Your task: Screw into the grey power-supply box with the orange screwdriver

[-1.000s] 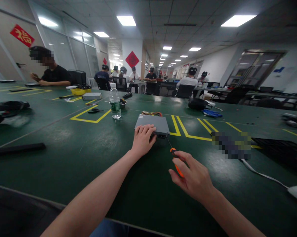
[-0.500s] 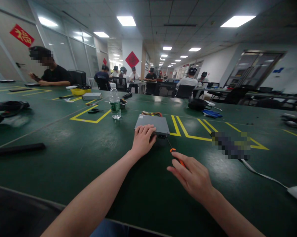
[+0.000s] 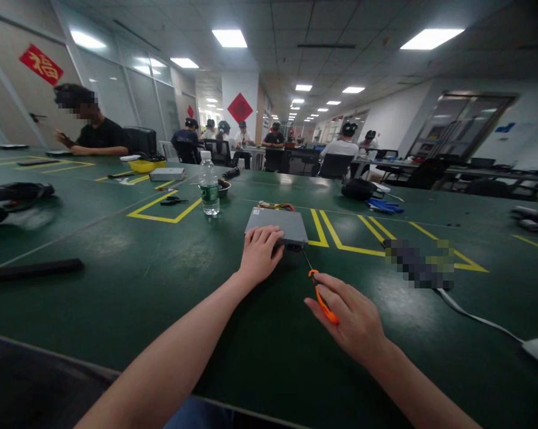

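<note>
A flat grey metal box [image 3: 281,224] lies on the green table [image 3: 117,280], with coloured wires at its far edge. My left hand [image 3: 260,253] presses down on the box's near left corner, fingers curled over its top. My right hand [image 3: 351,319] grips an orange-handled screwdriver [image 3: 321,298]. Its thin shaft points up and left, and the tip sits at the box's near right edge.
A water bottle [image 3: 209,183] and a small bowl stand beyond the box to the left. Yellow tape lines [image 3: 340,238] mark the table. A black bag [image 3: 358,189], blue gloves and a white cable [image 3: 474,316] lie to the right. Several people sit at tables behind.
My right hand has rolled the screwdriver handle between its fingers, which closed, opened and closed again around it. My left hand and the box have stayed put.
</note>
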`<state>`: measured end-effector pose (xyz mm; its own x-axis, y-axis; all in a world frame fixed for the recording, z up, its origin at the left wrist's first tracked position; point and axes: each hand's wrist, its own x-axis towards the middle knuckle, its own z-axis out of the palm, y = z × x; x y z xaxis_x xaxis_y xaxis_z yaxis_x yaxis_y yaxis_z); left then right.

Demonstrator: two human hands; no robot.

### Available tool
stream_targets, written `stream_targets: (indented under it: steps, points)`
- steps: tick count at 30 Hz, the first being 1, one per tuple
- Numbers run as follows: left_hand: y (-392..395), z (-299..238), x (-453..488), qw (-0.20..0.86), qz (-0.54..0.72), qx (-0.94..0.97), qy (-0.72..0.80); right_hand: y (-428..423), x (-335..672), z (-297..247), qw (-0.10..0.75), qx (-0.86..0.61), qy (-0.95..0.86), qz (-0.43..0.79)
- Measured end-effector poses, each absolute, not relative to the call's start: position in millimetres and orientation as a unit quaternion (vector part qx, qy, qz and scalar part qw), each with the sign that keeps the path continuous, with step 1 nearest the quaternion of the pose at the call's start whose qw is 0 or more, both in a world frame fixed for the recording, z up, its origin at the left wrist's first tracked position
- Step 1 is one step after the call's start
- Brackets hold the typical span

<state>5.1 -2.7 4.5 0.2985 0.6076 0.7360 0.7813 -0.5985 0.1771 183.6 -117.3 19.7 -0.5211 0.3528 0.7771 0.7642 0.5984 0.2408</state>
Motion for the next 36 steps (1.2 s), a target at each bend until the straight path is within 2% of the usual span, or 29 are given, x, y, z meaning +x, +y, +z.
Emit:
stream_targets:
  steps: [8,16,25,32,36]
  points:
    - [-3.5,5.5,5.2,0.111,-0.396,-0.799,-0.439,-122.9,181.1,19.7,0.33,-0.356,-0.84,-0.243]
    - [-4.0,6.1,5.2,0.111,-0.398,-0.797,-0.44,-117.2,183.9,20.0,0.36,-0.35,-0.816,-0.285]
    - [-3.9,5.9,5.6,0.11,-0.397,-0.798,-0.44,-121.1,181.6,17.4,0.321,-0.356,-0.837,-0.263]
    - [-3.9,5.9,5.4,0.11,-0.395,-0.799,-0.44,-116.4,184.3,20.1,0.355,-0.34,-0.81,-0.319]
    - [-3.8,6.0,5.3,0.107,-0.397,-0.799,-0.44,-118.5,184.1,21.1,0.343,-0.348,-0.812,-0.319]
